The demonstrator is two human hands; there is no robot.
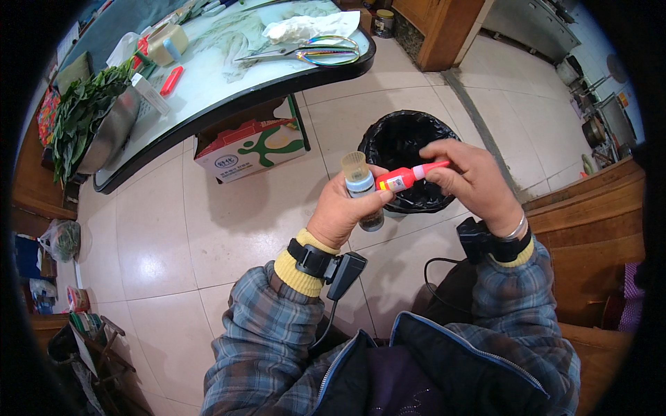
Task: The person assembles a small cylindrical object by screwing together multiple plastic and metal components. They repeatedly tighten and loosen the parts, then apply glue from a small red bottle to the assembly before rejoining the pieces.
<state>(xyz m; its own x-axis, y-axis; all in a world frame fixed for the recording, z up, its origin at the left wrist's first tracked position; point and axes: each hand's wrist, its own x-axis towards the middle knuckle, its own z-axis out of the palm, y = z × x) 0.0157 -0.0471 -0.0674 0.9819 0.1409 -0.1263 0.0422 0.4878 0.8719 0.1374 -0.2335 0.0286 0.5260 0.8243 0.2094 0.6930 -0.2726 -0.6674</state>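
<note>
My left hand [336,213] is wrapped round a small clear bottle [359,184] with a pale-blue collar, a ribbed yellowish top and dark contents low down. Under the same thumb lies a small red squeeze bottle [394,182] with a label and a pink neck, tilted up to the right. It looks like a glue bottle. My right hand [473,179] pinches its red pointed tip between thumb and fingers. Whether the tip is a separate cap cannot be seen. Both bottles are held above the near left rim of a bin [409,123] lined with a black bag.
A marble-patterned table [229,59] at the upper left bears scissors [322,52], crumpled white paper [312,26], a red object [171,81] and a metal bowl [111,132] of leafy greens. A cardboard box [253,149] stands below it. Wooden furniture [590,243] is at the right.
</note>
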